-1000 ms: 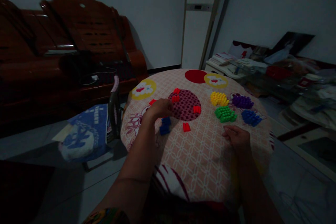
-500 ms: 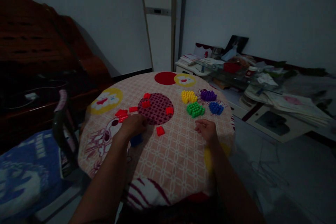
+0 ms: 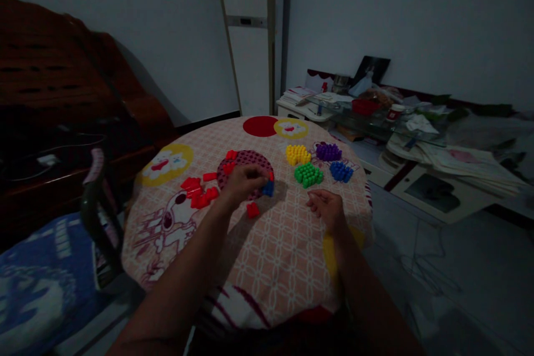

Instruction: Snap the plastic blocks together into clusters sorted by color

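My left hand (image 3: 245, 182) reaches over the dotted dark-red circle of the tablecloth. Its thumb and fingers pinch a small blue plastic block (image 3: 268, 188), held just above the cloth. Under and around this hand lie several red plastic blocks (image 3: 191, 186), and one red block (image 3: 252, 210) sits by itself in front of the wrist. My right hand (image 3: 326, 208) rests at the right side, fingers curled together, with nothing visible in them. Just beyond it stands a cluster of green knobbly pieces (image 3: 308, 175).
Clusters of yellow (image 3: 297, 154), purple (image 3: 329, 152) and blue knobbly pieces (image 3: 341, 172) stand at the back right of the round table (image 3: 275, 267). A chair (image 3: 98, 217) is at the left. Beyond the table's right side is a cluttered cabinet (image 3: 400, 172).
My left hand has moved right with the blue block, from the left-front of the dotted circle to its right side. My right hand has stayed about where it was.
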### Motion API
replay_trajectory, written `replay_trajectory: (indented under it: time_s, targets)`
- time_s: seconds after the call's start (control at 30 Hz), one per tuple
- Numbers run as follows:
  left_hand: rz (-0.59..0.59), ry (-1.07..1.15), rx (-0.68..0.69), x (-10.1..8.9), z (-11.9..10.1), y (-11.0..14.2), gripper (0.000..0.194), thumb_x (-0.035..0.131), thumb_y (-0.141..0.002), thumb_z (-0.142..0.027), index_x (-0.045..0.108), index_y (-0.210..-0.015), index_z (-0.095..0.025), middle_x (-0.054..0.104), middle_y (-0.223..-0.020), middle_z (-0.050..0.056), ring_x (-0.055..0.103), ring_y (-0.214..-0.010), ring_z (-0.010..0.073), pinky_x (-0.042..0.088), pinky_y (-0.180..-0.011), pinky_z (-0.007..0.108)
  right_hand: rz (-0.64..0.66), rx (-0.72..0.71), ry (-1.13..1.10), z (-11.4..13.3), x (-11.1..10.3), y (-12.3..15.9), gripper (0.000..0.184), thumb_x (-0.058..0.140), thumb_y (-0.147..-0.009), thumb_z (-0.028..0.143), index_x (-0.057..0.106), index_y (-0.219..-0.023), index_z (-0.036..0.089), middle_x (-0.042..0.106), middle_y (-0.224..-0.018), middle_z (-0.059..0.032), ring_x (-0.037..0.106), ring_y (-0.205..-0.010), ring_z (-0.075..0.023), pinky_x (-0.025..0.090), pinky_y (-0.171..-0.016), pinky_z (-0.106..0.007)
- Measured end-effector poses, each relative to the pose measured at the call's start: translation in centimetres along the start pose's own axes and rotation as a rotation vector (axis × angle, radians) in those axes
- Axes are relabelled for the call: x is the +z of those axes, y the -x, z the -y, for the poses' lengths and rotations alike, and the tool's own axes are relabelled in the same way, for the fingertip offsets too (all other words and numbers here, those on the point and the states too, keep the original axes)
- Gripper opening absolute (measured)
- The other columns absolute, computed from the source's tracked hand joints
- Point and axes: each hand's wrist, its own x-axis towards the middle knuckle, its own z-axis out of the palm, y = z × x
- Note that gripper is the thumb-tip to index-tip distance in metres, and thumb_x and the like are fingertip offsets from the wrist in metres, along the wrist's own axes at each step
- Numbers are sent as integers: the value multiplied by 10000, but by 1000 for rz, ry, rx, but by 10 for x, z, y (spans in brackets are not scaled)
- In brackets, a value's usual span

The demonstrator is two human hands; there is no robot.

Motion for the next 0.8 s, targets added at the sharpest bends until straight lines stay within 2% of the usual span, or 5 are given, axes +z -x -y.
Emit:
replay_trajectory:
  time_s: [0.13,0.23,0.5,0.67,0.8]
  targets:
    - [98,405,-40,67,1,2,266,779,-614,-309,675,-781,-129,678,-699,18,625,-616,125,518,-644,262,87,28,-119,4,2,2,472,732,-697,566,716,-940,161,726,-692,-57,623,-505,-155,489,-430,-256]
    - [84,516,-58,93,11,5,289,812,-606,-311,668,-776,-126,673,-684,17,625,-609,122,521,-642,262,103,54,-167,4,0,2,470,756,-679,540,717,-949,157,734,-697,-64,675,-552,-191,551,-484,-297]
    - [1,578,-33,98,26,10,282,827,-609,-298,656,-768,-140,670,-702,6,631,-646,127,518,-676,264,92,46,-255,6,0,5,437,797,-652,433,714,-993,172,750,-767,-55,694,-615,-193,585,-560,-323]
    - [64,484,-10,108,23,17,242,821,-586,-258,659,-713,-131,678,-699,21,615,-652,126,479,-650,238,-52,-1,-210,3,-2,3,357,763,-672,425,732,-918,168,715,-676,-30,640,-535,-164,548,-529,-307]
    - [78,398,-24,115,27,24,219,766,-643,-262,691,-806,-136,675,-715,22,610,-648,130,457,-610,229,-188,-82,-56,9,-24,-16,311,745,-659,419,739,-823,155,660,-573,-11,556,-444,-135,473,-463,-280]
